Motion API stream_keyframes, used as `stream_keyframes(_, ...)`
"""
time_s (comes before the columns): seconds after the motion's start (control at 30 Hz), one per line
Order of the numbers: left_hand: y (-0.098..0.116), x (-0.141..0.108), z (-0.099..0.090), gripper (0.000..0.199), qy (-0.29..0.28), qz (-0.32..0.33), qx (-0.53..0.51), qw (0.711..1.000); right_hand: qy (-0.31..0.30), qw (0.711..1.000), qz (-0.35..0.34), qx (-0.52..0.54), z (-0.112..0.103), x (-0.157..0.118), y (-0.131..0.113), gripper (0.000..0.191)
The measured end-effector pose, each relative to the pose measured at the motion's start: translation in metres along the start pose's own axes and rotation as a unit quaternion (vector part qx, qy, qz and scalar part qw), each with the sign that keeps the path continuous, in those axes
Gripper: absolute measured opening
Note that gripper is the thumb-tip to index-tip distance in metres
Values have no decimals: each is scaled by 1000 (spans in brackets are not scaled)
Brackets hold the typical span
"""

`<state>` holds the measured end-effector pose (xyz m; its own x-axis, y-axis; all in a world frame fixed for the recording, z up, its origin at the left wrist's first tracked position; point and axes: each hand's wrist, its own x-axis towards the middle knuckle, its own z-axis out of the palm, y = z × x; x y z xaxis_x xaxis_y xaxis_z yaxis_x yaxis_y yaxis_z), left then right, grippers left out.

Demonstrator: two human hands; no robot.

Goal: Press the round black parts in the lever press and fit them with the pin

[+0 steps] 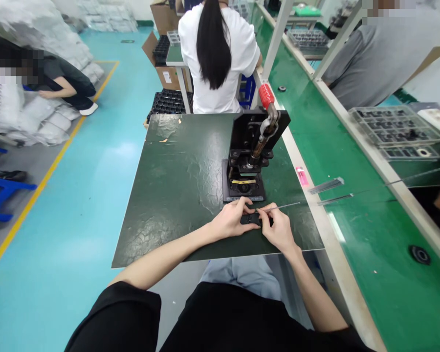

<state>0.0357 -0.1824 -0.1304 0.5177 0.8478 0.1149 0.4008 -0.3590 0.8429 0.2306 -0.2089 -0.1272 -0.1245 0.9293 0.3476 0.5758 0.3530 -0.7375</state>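
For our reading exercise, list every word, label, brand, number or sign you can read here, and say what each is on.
No text can be read.
White label on the cardboard box: too small.
Pink-and-white sticker on the pale rail: too blurred.
Front edge of the press: pale strip, too small.
Small black part: no text can be made out.

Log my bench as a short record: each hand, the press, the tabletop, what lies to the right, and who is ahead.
Left hand: holding a small black part
Right hand: pinching a thin strip by the part
Lever press: just beyond the hands, red grip uppermost, yellow strip at its base
Tabletop: dark green, scuffed
Right-hand green surface: strip bundles, black ring
Ahead: person in white shirt, back turned
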Motion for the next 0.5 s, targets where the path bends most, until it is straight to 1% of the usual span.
stream_keyframes(0.2,-1,0,0,62,4,5,3,1000,7,999,-38,-36,3,-1,3,17)
stream_keyframes(0.5,-1,0,0,61,-1,-2,3,1000,6,998,-42,-50,5,-3,4,17)
